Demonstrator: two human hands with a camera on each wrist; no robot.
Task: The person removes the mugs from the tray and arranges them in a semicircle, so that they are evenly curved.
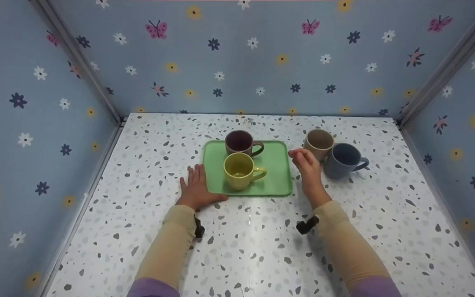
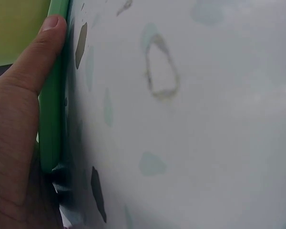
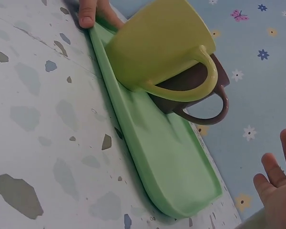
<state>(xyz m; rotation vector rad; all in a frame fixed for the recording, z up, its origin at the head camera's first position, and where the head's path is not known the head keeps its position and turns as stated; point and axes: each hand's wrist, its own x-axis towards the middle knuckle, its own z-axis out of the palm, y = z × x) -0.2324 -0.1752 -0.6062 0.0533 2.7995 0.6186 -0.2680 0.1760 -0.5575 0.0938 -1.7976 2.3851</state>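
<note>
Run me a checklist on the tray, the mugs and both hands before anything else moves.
1. Left hand against the green tray: ok, touching it at the near left corner.
2. Right hand free: ok, holding nothing.
3. Yellow mug and brown mug upright on the tray: ok.
4. Room on the tray to the right of those mugs: ok, bare surface shows there.
5. All four mugs on the tray: not ok, the tan mug and blue mug stand off it, to the right.
6. Gap between tan and blue mugs: cannot tell, they overlap in the head view.
</note>
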